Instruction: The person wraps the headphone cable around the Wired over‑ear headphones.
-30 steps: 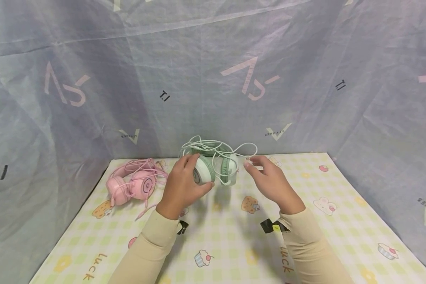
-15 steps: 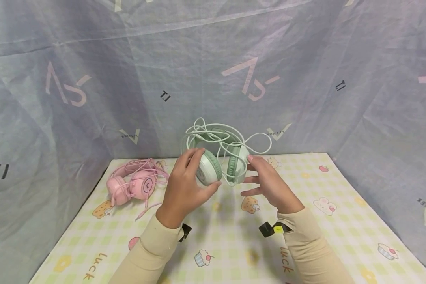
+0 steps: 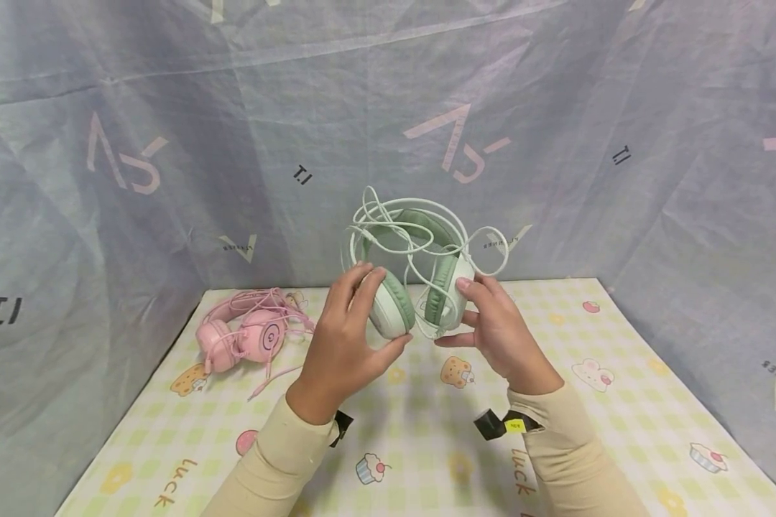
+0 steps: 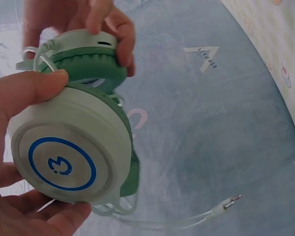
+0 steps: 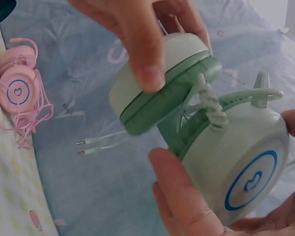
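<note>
Pale green headphones [image 3: 391, 305] are held up off the table between both hands, headband at the top. My left hand [image 3: 345, 341] grips the left ear cup, thumb and fingers on its rim; the left wrist view shows the blue ring logo on that white cup [image 4: 59, 164]. My right hand [image 3: 504, 330] holds the other ear cup [image 3: 458, 291], thumb on its outer side and fingers beneath. The loosely looped cable [image 3: 394, 230] hangs over the headband, and its plug [image 4: 223, 205] dangles free in the left wrist view.
Pink headphones [image 3: 259, 337] with a bundled cable lie on the left of the table. A checked cartoon tablecloth [image 3: 427, 445] covers the table. Behind it and at the sides hangs a grey-blue cloth [image 3: 375, 129].
The green headphones have risen from the back of the table and come slightly right. My right hand, apart from them a second ago, has taken hold of the right ear cup.
</note>
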Motion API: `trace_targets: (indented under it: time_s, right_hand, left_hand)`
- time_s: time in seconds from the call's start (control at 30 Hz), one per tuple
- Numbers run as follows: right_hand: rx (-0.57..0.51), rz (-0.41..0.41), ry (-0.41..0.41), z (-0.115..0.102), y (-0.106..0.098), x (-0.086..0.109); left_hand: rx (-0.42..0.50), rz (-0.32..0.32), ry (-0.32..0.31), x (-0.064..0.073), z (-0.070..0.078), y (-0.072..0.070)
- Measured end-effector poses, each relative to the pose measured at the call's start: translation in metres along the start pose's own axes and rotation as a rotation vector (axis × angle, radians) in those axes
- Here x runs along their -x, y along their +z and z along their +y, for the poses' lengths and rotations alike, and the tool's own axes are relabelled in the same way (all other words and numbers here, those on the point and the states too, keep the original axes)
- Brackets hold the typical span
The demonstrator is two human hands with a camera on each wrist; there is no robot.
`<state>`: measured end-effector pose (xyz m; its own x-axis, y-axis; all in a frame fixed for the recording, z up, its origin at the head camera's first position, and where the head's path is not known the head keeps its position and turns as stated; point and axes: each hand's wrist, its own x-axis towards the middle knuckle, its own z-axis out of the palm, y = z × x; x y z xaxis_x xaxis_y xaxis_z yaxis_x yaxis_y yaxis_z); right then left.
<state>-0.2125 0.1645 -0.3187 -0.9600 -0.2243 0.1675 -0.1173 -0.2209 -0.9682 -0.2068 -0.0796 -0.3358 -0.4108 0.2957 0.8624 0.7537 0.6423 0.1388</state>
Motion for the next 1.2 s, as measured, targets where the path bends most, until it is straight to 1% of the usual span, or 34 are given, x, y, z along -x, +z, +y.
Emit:
trace_targets:
  time_s: [0.17,0.27,0.37,0.5,0.57,0.63,0.77,0.87,0.97,1.07,1.2]
  right_hand:
    - [0.006,0.017,-0.104,-0.007,0.0,0.007]
    - [0.012,0.044,-0.131,-0.012,0.001,0.009]
    - [0.096,0.088,-0.137,-0.015,0.001,0.01]
    - [0.277,0.151,-0.142,-0.018,-0.001,0.011]
    - [0.344,0.166,-0.152,-0.02,-0.002,0.012]
    - [0.385,0.175,-0.17,-0.021,-0.003,0.014]
    - [0.454,0.19,-0.218,-0.024,-0.005,0.019]
    - [0.481,0.198,-0.254,-0.026,-0.006,0.022]
    - [0.514,0.2,-0.288,-0.028,-0.006,0.024]
    - [0.54,0.19,-0.335,-0.029,-0.006,0.025]
    - [0.523,0.164,-0.394,-0.029,-0.006,0.025]
  left_hand:
    - [-0.022,-0.036,0.037,-0.001,0.004,-0.001]
    - [-0.057,-0.057,0.038,-0.001,0.005,-0.003]
    - [-0.082,-0.075,0.031,-0.001,0.006,-0.006]
    - [-0.074,-0.074,0.018,-0.002,0.007,-0.013]
    - [-0.061,-0.063,0.008,-0.003,0.009,-0.017]
    - [-0.038,-0.042,-0.006,-0.004,0.01,-0.021]
    - [-0.006,0.02,-0.04,-0.006,0.013,-0.029]
    - [0.0,0.069,-0.045,-0.008,0.014,-0.033]
    - [-0.002,0.1,-0.04,-0.009,0.014,-0.035]
    - [0.001,0.111,-0.04,-0.01,0.014,-0.038]
    - [0.003,0.118,-0.034,-0.009,0.013,-0.039]
